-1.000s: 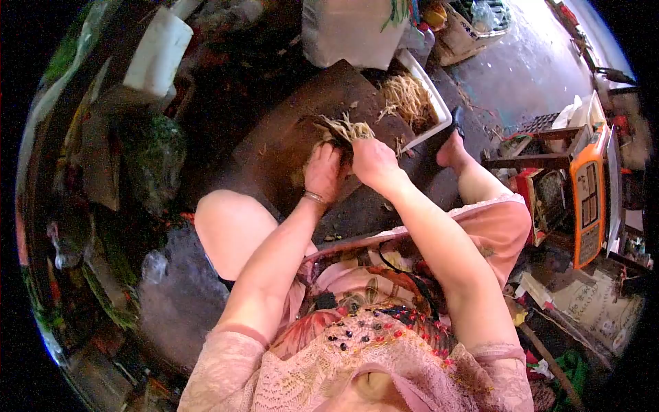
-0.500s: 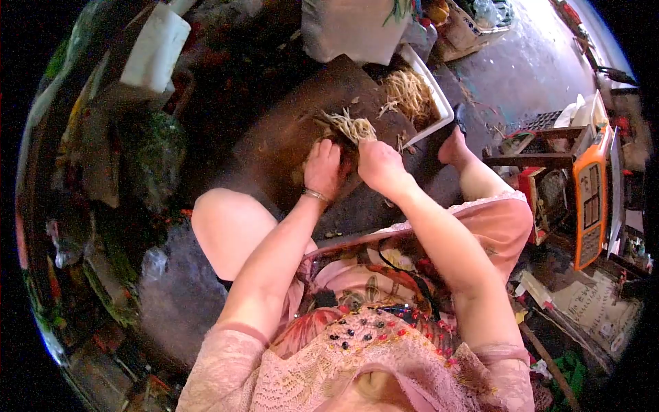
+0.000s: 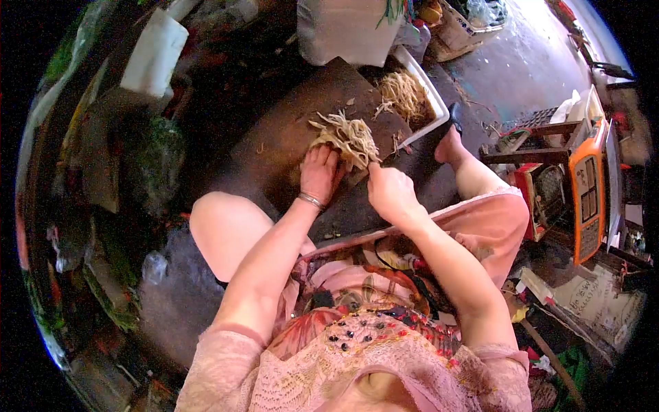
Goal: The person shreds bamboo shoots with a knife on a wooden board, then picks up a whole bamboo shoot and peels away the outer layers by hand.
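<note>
Pale, thin shredded strips lie in a loose heap on a dark brown board in front of me. My left hand, with a bracelet at the wrist, presses its bent fingers on the near left side of the heap. At the heap's right edge, my right hand is closed in a fist, knuckles up. Something small and dark shows by its fingers, but what it grips is mostly hidden. A white tray beside the board holds more pale strips.
A white foam box stands beyond the board. To the right are a wooden stool and an orange-framed panel. Behind the tray sits a white crate. Flattened cardboard lies at lower right, and a clear plastic bag at left.
My right hand has moved down and slightly right, away from the top of the strips. More of the heap shows, spread wider. My left hand stays on it, with fingers a little flatter.
</note>
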Available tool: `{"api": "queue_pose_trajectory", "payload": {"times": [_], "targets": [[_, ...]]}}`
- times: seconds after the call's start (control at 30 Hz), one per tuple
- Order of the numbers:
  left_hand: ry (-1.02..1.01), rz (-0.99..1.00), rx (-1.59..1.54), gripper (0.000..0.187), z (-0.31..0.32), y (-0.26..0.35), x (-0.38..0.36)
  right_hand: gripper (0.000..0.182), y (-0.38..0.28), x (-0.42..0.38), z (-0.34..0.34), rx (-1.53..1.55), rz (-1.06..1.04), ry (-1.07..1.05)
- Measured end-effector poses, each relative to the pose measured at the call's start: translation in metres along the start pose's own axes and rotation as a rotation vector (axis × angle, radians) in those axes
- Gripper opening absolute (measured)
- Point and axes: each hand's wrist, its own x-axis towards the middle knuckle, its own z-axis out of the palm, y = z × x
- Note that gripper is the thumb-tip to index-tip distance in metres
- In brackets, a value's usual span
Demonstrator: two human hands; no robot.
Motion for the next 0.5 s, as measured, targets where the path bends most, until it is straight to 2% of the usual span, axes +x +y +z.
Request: {"api": "queue_pose_trajectory", "payload": {"times": [0.13,0.23,0.3,0.4,0.5], "targets": [[0.053,0.014,0.049,0.041,0.005,-0.001,-0.001,0.018,-0.007,-0.016,-0.007,-0.065,0.033,-0.114],[-0.02,-0.072,0.074,0.045,0.006,0.0,-0.001,0.018,-0.003,-0.021,-0.006,-0.06,0.035,-0.108],[0.091,0.002,0.041,0.047,0.008,-0.004,-0.001,0.017,0.0,-0.02,-0.003,-0.081,0.041,-0.142],[-0.008,-0.034,0.009,0.056,0.007,-0.003,-0.001,0.016,-0.002,-0.016,-0.003,-0.139,0.01,-0.13],[-0.031,-0.078,0.026,0.046,0.004,0.001,0.001,0.016,-0.003,-0.011,-0.005,-0.124,0.032,-0.156]]}}
